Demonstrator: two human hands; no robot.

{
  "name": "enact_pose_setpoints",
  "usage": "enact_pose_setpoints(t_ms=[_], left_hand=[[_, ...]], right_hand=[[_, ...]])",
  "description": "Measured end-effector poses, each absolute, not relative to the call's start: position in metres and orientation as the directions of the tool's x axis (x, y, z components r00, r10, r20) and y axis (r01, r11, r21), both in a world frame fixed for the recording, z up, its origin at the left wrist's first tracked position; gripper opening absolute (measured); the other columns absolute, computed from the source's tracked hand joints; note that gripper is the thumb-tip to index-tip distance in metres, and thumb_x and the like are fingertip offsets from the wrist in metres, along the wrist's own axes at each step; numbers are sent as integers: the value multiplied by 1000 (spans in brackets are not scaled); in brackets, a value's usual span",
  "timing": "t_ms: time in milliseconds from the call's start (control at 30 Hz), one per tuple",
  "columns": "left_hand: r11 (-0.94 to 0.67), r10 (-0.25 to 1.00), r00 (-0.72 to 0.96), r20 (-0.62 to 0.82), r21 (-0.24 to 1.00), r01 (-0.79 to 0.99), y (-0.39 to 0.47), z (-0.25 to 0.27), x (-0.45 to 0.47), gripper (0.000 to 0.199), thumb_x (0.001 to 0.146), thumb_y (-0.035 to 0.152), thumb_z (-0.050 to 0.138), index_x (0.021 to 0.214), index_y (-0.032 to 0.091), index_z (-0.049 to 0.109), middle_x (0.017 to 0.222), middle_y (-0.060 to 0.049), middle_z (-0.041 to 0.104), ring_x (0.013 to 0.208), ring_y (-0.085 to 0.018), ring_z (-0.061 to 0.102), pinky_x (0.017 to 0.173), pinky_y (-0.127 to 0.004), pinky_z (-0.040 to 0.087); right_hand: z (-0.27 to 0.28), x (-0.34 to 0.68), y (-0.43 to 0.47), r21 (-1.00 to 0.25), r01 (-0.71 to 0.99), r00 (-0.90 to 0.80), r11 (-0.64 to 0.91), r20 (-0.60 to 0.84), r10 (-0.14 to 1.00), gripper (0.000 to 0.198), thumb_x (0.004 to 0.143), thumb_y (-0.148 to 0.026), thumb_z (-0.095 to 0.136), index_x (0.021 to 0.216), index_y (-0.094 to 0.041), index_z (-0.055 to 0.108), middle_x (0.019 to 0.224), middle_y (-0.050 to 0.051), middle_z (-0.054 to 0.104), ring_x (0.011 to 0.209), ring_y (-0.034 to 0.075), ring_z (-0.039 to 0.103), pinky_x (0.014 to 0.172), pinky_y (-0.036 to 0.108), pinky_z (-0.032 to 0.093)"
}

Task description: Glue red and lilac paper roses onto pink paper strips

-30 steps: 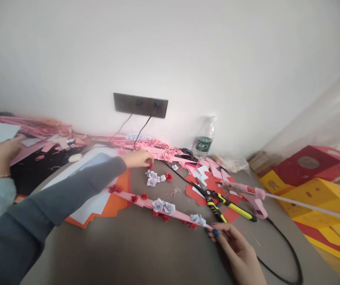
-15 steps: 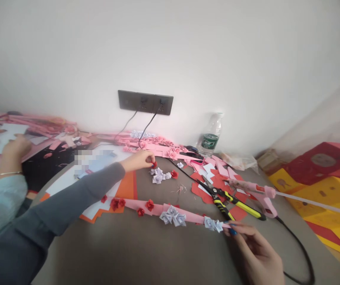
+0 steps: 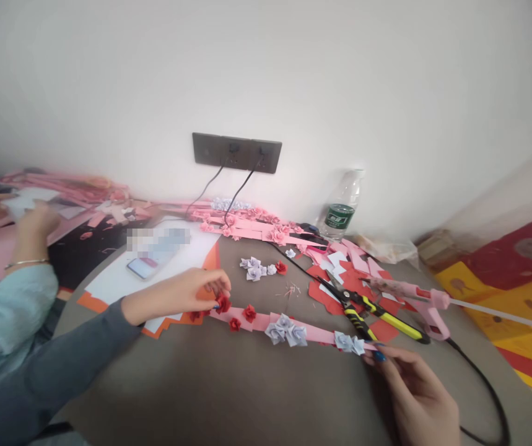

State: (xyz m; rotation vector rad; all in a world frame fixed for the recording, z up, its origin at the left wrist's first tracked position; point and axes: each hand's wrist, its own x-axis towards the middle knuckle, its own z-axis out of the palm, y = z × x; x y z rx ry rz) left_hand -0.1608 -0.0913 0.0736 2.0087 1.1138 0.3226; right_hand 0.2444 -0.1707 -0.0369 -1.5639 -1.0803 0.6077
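Note:
Between the fingertips of my left hand [image 3: 194, 291] is a red paper rose [image 3: 223, 303], right at the left part of a pink paper strip [image 3: 319, 331]; I cannot tell whether rose and strip touch. Thumb and finger of my right hand [image 3: 417, 384] pinch the strip's narrow right end. Along the strip sit small red roses [image 3: 249, 313] on the left and pale blue paper flowers [image 3: 286, 331] from the middle to the right. Behind it, a small group of pale lilac flowers [image 3: 254, 269] lies on the grey table with another red rose [image 3: 281, 267].
Pliers [image 3: 372, 313] and a corded pink glue gun [image 3: 409, 294] lie at right on paper scraps [image 3: 324, 291]. A water bottle [image 3: 340, 207] stands by the wall. At left are a phone [image 3: 147, 263] on paper sheets and a co-worker's hands [image 3: 38, 220] holding white paper.
My left hand has moved left and toward me, bringing the red rose from beside the lilac flowers to the strip's left part. My right hand still pinches the strip's end. The view has shifted slightly.

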Motion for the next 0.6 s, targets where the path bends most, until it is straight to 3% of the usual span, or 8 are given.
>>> enact_pose_setpoints(t_ms=[200, 400, 600], left_hand=[[-241, 803, 560, -201, 750, 615, -92, 70, -153, 23, 89, 19, 58, 111, 25, 62, 114, -3, 75, 99, -19, 69, 83, -31, 51], [-268, 800, 559, -218, 704, 657, -88, 62, -152, 17, 92, 25, 58, 105, 24, 67, 107, -3, 76, 87, -19, 70, 77, -30, 50], [-341, 786, 604, -135, 719, 605, -82, 51, -157, 15, 91, 25, 59, 100, 23, 72, 119, -5, 73, 102, -21, 69, 89, -32, 49]], right_hand=[[-39, 248, -171, -953, 302, 453, -12, 133, 881, 41, 70, -57, 79, 83, -19, 72, 76, 7, 76, 72, 23, 71, 72, 31, 60], [-40, 246, -171, -977, 211, 464, -23, 79, 882, 42, 68, -57, 82, 85, -20, 71, 79, 6, 76, 70, 21, 71, 72, 30, 61], [-37, 244, -168, -976, 217, 452, -3, 98, 887, 41, 69, -56, 81, 84, -19, 71, 79, 7, 76, 70, 22, 72, 71, 31, 63]])
